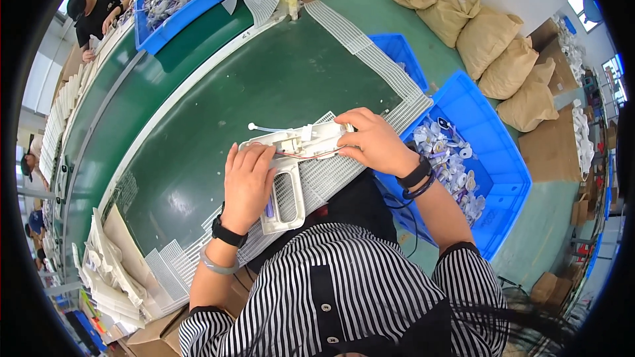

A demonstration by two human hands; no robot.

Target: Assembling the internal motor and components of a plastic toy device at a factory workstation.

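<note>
Above the near edge of the green work table (192,119) lies an opened white plastic housing (323,140) with a looped handle pointing toward me. Inside it are small white parts and thin red and dark wires (307,157). A thin white tube (264,129) with a round end sticks out at its far left. My left hand (248,182) is closed on the housing's left end, beside the handle, its fingertips near the wires. My right hand (376,142) grips the right end between thumb and fingers. What lies under my fingers is hidden.
To my right stands a blue bin (493,172) of small white and purple parts, with another blue bin (400,53) behind it. White housings (112,271) are stacked at left. Across the conveyor (119,106), a person (106,10) works near a full blue crate (178,33). Brown sacks (489,43) line the wall.
</note>
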